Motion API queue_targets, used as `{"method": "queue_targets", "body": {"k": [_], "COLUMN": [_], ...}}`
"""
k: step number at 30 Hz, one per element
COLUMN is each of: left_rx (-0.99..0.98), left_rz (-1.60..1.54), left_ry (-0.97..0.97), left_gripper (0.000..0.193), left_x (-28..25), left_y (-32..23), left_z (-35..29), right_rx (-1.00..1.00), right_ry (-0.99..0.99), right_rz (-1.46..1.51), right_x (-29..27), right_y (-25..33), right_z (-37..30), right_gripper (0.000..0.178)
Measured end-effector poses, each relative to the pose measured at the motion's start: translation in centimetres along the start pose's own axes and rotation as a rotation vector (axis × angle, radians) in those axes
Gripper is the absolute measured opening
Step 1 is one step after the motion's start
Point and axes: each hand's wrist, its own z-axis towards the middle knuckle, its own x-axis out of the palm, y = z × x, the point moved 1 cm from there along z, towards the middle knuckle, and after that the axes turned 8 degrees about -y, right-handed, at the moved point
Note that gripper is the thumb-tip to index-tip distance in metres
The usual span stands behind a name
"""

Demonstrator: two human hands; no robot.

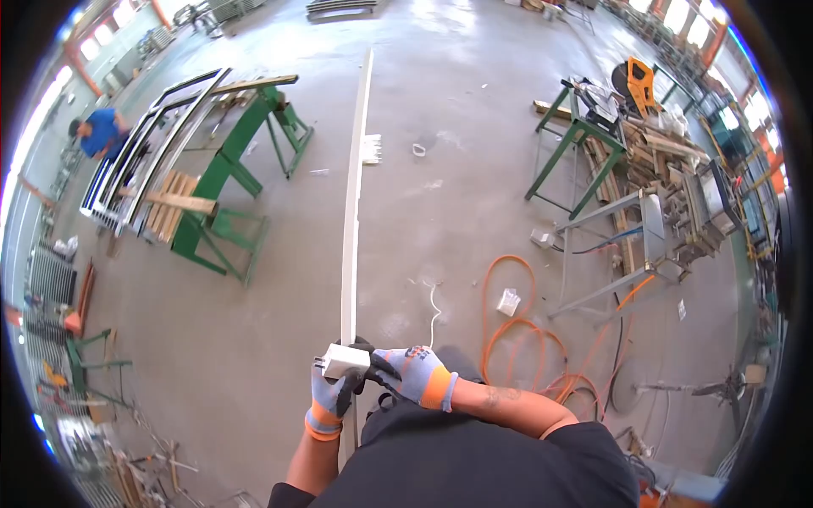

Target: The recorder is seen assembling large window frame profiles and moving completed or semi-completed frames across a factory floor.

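Before your waist: a short white block (pixel 346 361), with two dark prongs at its left end, sits across your view of the near part of a long white bar (pixel 351 212); whether the two touch, I cannot tell.
Left hand (pixel 327 391): fingers curled closed round the block from the left and below.
Right hand (pixel 413 374): fingers bent, tips at the block's right end; how firmly they grip, I cannot tell.
Block: smooth, box-shaped, straight-edged.
Bar: narrow, straight, running away from you.
Gloves (pixel 423 372): grey-blue cloth, dark fingers, orange cuffs.
Floor (pixel 440 220): smooth grey, shiny farther off; an orange hose (pixel 484 305) loops to your right around a small white packet (pixel 508 302).
Left side: metal frames (pixel 161 161) on a green stand (pixel 227 165), a person (pixel 102 133) in blue beside them.
Right side: a green table (pixel 598 131), an orange saw (pixel 641 85) and piled wood (pixel 669 157).
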Motion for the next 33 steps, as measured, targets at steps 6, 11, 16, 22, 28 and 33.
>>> {"method": "queue_targets", "body": {"k": [6,11,16,22,28,33], "left_rx": [-0.026,-0.025,0.084,0.156,0.141,0.208], "left_rz": [0.027,0.083,0.134,0.211,0.202,0.188], "left_ry": [0.078,0.094,0.055,-0.056,-0.038,-0.018], "left_gripper": [0.059,0.044,0.054,0.066,0.064,0.063], "left_x": [2.6,5.8,11.5,13.0,8.6,5.2], "left_y": [-2.1,-1.1,-4.9,-9.8,-10.4,-15.2], "left_z": [26.8,50.7,72.9,97.8,123.4,145.0], "right_rx": [-0.015,-0.007,-0.069,-0.117,-0.154,-0.101], "right_ry": [-0.194,-0.242,-0.205,-0.170,-0.334,-0.323], "right_rz": [0.120,0.145,0.154,0.243,0.416,0.222], "right_x": [-10.8,-23.1,-38.9,-51.5,-55.2,-63.0], "right_y": [-8.5,-18.1,-24.2,-28.4,-35.4,-36.9], "right_z": [20.3,38.3,55.8,78.2,102.3,122.6], "right_gripper": [0.019,0.018,0.015,0.013,0.019,0.021]}}
